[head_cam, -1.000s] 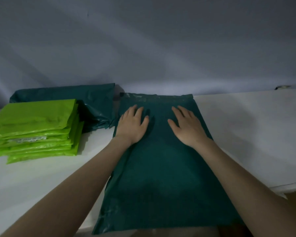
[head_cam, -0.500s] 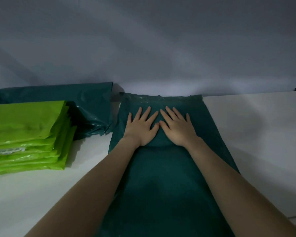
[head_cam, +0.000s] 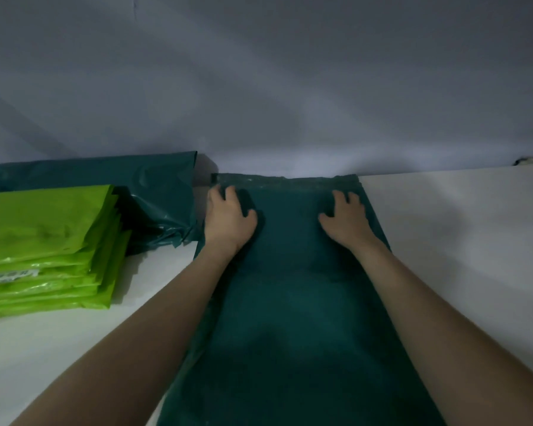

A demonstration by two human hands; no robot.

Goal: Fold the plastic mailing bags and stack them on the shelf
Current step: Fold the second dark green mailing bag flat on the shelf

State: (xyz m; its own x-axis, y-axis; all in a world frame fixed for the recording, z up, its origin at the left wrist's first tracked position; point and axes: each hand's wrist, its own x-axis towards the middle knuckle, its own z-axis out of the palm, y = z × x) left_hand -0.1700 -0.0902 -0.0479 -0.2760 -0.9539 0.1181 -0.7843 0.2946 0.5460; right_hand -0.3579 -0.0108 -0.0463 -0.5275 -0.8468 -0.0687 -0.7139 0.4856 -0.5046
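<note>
A dark green mailing bag (head_cam: 293, 287) lies flat on the white shelf (head_cam: 459, 241), running from the wall toward me. My left hand (head_cam: 226, 219) rests on its far left corner, fingers curled onto the plastic. My right hand (head_cam: 346, 221) rests near its far right corner, fingers curled the same way. Neither hand has lifted the bag. A stack of folded lime green bags (head_cam: 46, 247) sits at the left.
A crumpled dark green bag pile (head_cam: 130, 192) lies behind the lime stack against the grey wall (head_cam: 274, 87). The shelf's bare white surface stretches to the right of the flat bag. The light is dim.
My hands were together at the bag's middle half a second ago. They have slid apart and forward to its far corners, and the fingers have curled.
</note>
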